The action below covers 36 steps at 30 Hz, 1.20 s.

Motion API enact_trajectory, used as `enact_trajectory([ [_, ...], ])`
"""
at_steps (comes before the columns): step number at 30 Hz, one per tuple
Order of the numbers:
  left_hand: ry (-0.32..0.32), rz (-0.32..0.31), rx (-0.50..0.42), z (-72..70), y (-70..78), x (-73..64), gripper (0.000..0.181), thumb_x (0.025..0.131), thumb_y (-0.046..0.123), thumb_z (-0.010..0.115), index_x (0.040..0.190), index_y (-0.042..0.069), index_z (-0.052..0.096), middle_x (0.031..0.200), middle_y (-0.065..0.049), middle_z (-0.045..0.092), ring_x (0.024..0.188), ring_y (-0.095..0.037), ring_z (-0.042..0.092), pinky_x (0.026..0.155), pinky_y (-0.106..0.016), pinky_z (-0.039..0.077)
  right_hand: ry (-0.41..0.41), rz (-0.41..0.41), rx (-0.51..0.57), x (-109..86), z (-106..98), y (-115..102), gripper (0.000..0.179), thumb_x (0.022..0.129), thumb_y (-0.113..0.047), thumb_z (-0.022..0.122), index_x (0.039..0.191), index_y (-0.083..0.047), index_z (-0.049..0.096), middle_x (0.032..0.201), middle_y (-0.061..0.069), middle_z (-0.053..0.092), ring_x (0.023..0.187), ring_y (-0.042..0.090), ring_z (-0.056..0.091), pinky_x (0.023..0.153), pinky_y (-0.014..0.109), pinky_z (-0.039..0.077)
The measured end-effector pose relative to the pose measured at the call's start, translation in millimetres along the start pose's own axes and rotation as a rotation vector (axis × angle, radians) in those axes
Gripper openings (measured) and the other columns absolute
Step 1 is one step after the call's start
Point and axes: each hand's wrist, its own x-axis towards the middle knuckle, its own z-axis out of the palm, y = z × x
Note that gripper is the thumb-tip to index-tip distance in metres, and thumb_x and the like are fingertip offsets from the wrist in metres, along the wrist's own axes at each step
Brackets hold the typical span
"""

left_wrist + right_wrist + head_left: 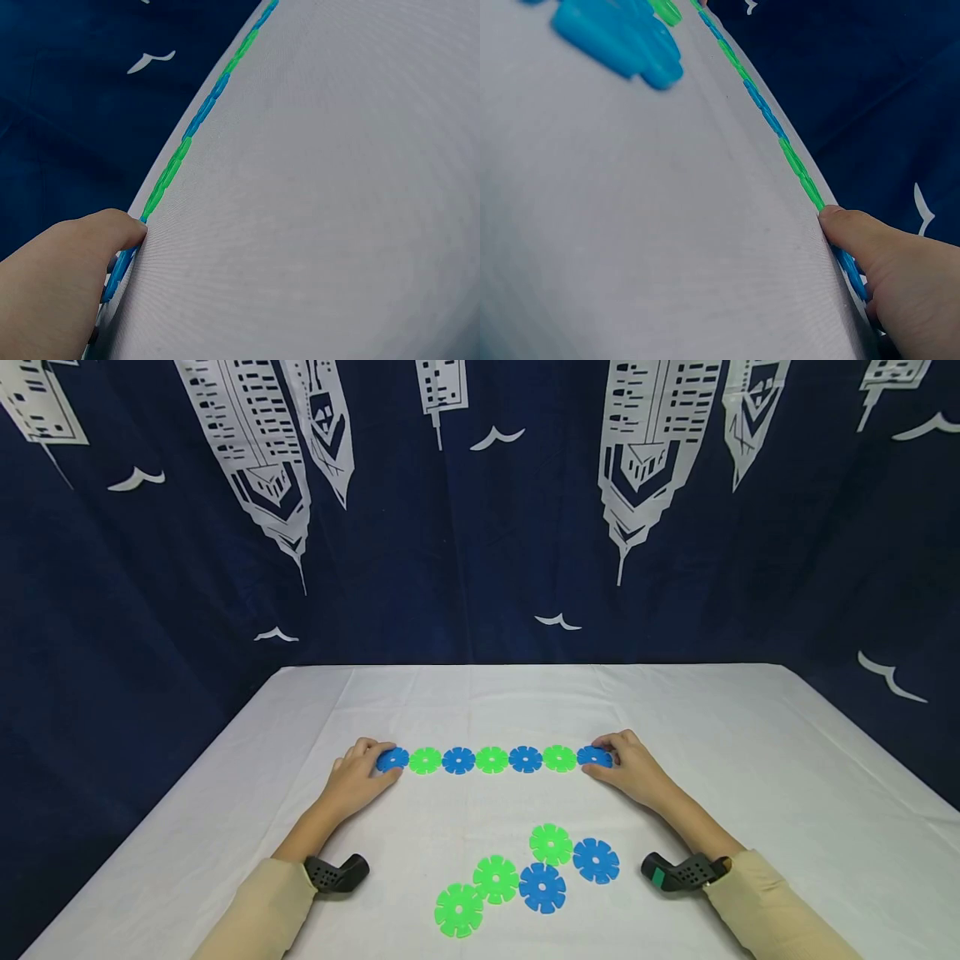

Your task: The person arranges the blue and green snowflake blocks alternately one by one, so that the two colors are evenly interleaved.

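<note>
A straight row of flat, notched plastic discs, blue alternating with green, lies across the white cloth in the head view. My left hand (357, 782) pinches the blue disc (393, 759) at the left end, thumb on the near edge and fingers round the far side. At the right end, my right hand (636, 770) holds another blue disc (595, 757) in the same way. Between them, neighbouring discs meet edge to edge, such as the middle green disc (492, 760). Both wrist views show the row nearly edge-on, with a thumb (124, 229) over its end disc.
Nearer me lie several loose discs, among them a green disc (459, 910) and a blue disc (596, 861). They spread over the white tablecloth (375, 693) between my forearms. Behind the table hangs a dark blue curtain (465, 543) with white building prints.
</note>
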Motion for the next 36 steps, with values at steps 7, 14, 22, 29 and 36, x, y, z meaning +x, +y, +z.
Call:
enact_trajectory([
  [7,-0.006,-0.003,-0.008,1.6,-0.1,-2.7,0.053,0.084,0.037,0.057,0.128,0.008,0.05,0.123,-0.016,0.046,0.114,-0.032,0.045,0.086,-0.046,0.031,-0.031,0.01,0.019,-2.4,1,0,0.053,0.082,-0.034,0.064,0.117,0.003,0.052,0.111,0.02,0.045,0.092,0.026,0.046,0.083,0.042,0.041],
  [14,-0.01,-0.003,-0.007,2.0,0.0,-2.7,0.053,0.084,0.037,0.057,0.128,0.008,0.049,0.123,-0.016,0.046,0.114,-0.032,0.045,0.086,-0.046,0.031,-0.048,-0.011,0.036,-3.0,-7,-5,0.052,0.083,-0.032,0.062,0.12,0.003,0.05,0.102,0.016,0.044,0.084,0.02,0.042,0.069,0.029,0.036],
  [22,-0.016,0.006,-0.006,1.1,-0.3,-2.7,0.053,0.084,0.037,0.057,0.128,0.008,0.049,0.123,-0.016,0.046,0.114,-0.033,0.045,0.086,-0.046,0.031,-0.047,-0.059,0.017,-5.4,-32,-29,0.043,0.085,-0.026,0.062,0.119,-0.001,0.053,0.108,0.017,0.051,0.087,0.022,0.043,0.066,0.028,0.037],
  [29,0.001,0.022,0.004,-0.6,-0.5,-0.2,0.053,0.085,0.037,0.057,0.128,0.007,0.049,0.122,-0.016,0.047,0.113,-0.033,0.045,0.086,-0.047,0.031,-0.075,-0.095,-0.01,-18.1,-43,-62,0.038,0.085,-0.026,0.062,0.117,-0.008,0.056,0.108,0.012,0.054,0.091,0.021,0.047,0.069,0.028,0.041],
  [36,-0.01,0.011,0.001,-2.5,0.6,0.0,0.053,0.085,0.037,0.056,0.128,0.007,0.049,0.123,-0.017,0.046,0.114,-0.033,0.044,0.087,-0.047,0.031,-0.297,-0.231,-0.058,-46.0,-22,-73,0.036,0.081,-0.034,0.064,0.112,-0.015,0.059,0.103,-0.002,0.056,0.089,0.013,0.05,0.073,0.027,0.043],
])
